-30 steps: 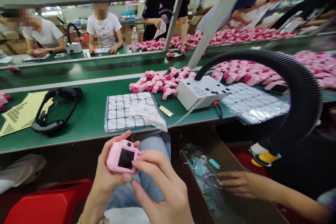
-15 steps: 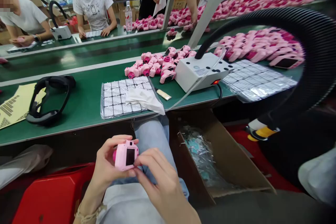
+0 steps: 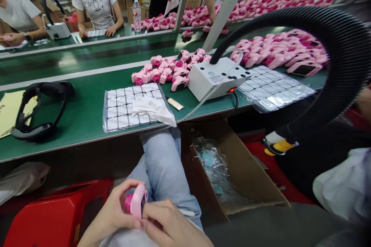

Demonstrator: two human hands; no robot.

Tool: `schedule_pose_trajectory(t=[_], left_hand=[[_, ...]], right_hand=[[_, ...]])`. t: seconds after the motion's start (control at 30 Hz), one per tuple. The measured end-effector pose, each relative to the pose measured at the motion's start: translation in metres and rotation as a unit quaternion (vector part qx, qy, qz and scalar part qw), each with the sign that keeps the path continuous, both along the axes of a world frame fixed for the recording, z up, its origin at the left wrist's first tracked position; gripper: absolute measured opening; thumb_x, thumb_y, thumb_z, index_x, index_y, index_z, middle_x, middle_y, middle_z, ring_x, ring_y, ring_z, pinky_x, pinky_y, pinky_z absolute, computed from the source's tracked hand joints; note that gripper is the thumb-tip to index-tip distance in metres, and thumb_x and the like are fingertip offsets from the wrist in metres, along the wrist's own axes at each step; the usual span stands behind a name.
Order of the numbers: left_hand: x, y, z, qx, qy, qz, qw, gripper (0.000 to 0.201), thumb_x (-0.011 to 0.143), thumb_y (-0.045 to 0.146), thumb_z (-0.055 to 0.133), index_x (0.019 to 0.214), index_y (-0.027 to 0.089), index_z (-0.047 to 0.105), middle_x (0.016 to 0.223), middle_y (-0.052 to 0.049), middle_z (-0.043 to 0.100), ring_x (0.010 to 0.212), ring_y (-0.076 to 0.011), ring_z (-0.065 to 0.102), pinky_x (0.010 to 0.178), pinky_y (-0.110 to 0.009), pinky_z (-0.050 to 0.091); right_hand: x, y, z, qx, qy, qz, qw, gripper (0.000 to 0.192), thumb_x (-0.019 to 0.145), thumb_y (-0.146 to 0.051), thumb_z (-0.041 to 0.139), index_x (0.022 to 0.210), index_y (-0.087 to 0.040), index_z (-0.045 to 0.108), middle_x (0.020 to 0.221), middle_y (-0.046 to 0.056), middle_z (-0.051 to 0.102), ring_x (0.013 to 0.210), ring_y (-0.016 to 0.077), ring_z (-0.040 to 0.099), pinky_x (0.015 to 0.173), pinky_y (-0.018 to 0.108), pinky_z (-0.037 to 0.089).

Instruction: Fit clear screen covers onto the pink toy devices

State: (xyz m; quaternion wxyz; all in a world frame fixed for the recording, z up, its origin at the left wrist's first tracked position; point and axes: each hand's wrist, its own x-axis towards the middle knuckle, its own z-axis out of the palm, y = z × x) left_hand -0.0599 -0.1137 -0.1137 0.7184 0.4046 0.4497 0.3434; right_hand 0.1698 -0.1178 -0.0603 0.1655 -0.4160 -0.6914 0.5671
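My left hand (image 3: 111,208) is closed around a pink toy camera (image 3: 138,200) above my lap, thumb below and fingers over the top. The camera stands edge-on, its magenta lens toward the left and its dark screen toward the right. Curled against the screen side near the bottom edge is my right hand (image 3: 171,222), thumb and forefinger pinched at the camera. Its fingertips are partly hidden, so anything thin between them cannot be made out.
On the green bench lie a bagged sheet of white squares (image 3: 118,108), a white cloth (image 3: 153,108), a black headset (image 3: 37,131) and heaped pink cameras (image 3: 165,69). A white box (image 3: 214,77) carries a black hose (image 3: 290,19). Below is a carton (image 3: 255,177); people work across the bench.
Both hands have dropped lower with the toy camera. It has turned from showing its screen to nearly edge-on. The view has shifted slightly to the right.
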Motion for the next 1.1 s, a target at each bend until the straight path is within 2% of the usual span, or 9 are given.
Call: schedule_pose_trajectory(t=[0.13, 0.3, 0.43, 0.6, 0.7, 0.8, 0.87, 0.97, 1.1], left_hand=[[0.008, -0.007, 0.001, -0.021, -0.002, -0.027, 0.999, 0.09, 0.057, 0.063, 0.107, 0.134, 0.023, 0.08, 0.122, -0.01, 0.08, 0.113, -0.0337, 0.072, 0.103, -0.04, 0.055], [-0.002, -0.021, 0.009, -0.079, 0.043, -0.095, 0.991, 0.08, 0.061, 0.059, 0.103, 0.129, 0.023, 0.082, 0.123, -0.011, 0.078, 0.116, -0.0364, 0.07, 0.106, -0.045, 0.055], [-0.022, -0.027, 0.009, -0.09, 0.059, -0.112, 0.988, 0.077, 0.059, 0.052, 0.105, 0.127, 0.027, 0.079, 0.132, -0.012, 0.077, 0.122, -0.0385, 0.071, 0.111, -0.05, 0.056], [-0.029, 0.024, 0.031, 0.047, 0.064, 0.118, 0.99, 0.071, 0.06, 0.048, 0.107, 0.117, 0.025, 0.071, 0.14, -0.016, 0.074, 0.12, -0.0371, 0.076, 0.093, -0.044, 0.067], [-0.044, 0.08, 0.053, 0.222, 0.179, 0.29, 0.913, 0.059, 0.07, 0.033, 0.102, 0.112, 0.026, 0.062, 0.138, -0.015, 0.073, 0.125, -0.0341, 0.076, 0.097, -0.043, 0.068], [-0.069, 0.132, 0.064, 0.342, 0.316, 0.381, 0.799, 0.06, 0.073, 0.036, 0.096, 0.119, 0.025, 0.059, 0.131, -0.012, 0.068, 0.119, -0.0327, 0.075, 0.103, -0.048, 0.066], [-0.083, 0.156, 0.063, 0.371, 0.428, 0.378, 0.732, 0.056, 0.083, 0.04, 0.087, 0.13, 0.022, 0.062, 0.134, -0.014, 0.064, 0.122, -0.0348, 0.073, 0.111, -0.054, 0.062], [-0.096, 0.169, 0.054, 0.422, 0.546, 0.307, 0.656, 0.044, 0.099, 0.041, 0.07, 0.137, 0.018, 0.067, 0.138, -0.018, 0.063, 0.13, -0.0391, 0.069, 0.115, -0.058, 0.058], [-0.108, 0.161, 0.038, 0.442, 0.583, 0.243, 0.637, 0.053, 0.108, 0.044, 0.064, 0.156, 0.023, 0.057, 0.153, -0.018, 0.063, 0.116, -0.0334, 0.077, 0.099, -0.047, 0.066]], right_hand=[[-0.016, -0.023, -0.04, 0.075, 0.075, -0.098, 0.99, 0.029, 0.077, -0.008, 0.06, 0.065, -0.022, 0.037, 0.056, -0.009, 0.031, 0.052, 0.0076, 0.029, 0.054, 0.024, 0.026], [0.028, -0.016, -0.073, 0.285, -0.091, -0.241, 0.923, 0.021, 0.084, -0.017, 0.052, 0.064, -0.023, 0.048, 0.056, -0.006, 0.049, 0.051, 0.0103, 0.043, 0.059, 0.026, 0.035], [0.131, 0.035, -0.075, 0.098, -0.406, -0.44, 0.795, 0.032, 0.095, -0.036, 0.049, 0.068, -0.024, 0.063, 0.062, 0.006, 0.063, 0.062, 0.0217, 0.06, 0.067, 0.032, 0.046], [0.18, 0.081, -0.063, 0.018, -0.463, -0.447, 0.766, 0.034, 0.088, -0.023, 0.054, 0.101, -0.008, 0.082, 0.061, 0.017, 0.07, 0.056, 0.0355, 0.067, 0.059, 0.041, 0.046], [0.135, 0.094, -0.046, 0.062, -0.395, -0.415, 0.817, 0.036, 0.101, -0.03, 0.053, 0.119, -0.019, 0.082, 0.081, 0.012, 0.082, 0.074, 0.0312, 0.078, 0.072, 0.038, 0.056], [0.065, 0.121, -0.013, 0.274, -0.197, -0.357, 0.871, 0.033, 0.11, -0.036, 0.052, 0.118, -0.025, 0.082, 0.096, 0.008, 0.083, 0.083, 0.0247, 0.076, 0.082, 0.034, 0.059], [0.023, 0.152, 0.011, 0.41, -0.116, -0.278, 0.861, 0.033, 0.112, -0.029, 0.053, 0.134, -0.024, 0.077, 0.118, 0.011, 0.082, 0.105, 0.0272, 0.073, 0.097, 0.039, 0.057], [-0.012, 0.207, 0.032, 0.453, -0.175, -0.192, 0.853, 0.034, 0.104, -0.019, 0.062, 0.135, -0.022, 0.076, 0.136, 0.013, 0.077, 0.127, 0.0337, 0.063, 0.107, 0.046, 0.053], [-0.001, 0.258, 0.033, 0.425, -0.233, -0.218, 0.847, 0.03, 0.094, -0.004, 0.055, 0.102, -0.02, 0.079, 0.106, 0.01, 0.077, 0.097, 0.0258, 0.068, 0.089, 0.036, 0.054]])
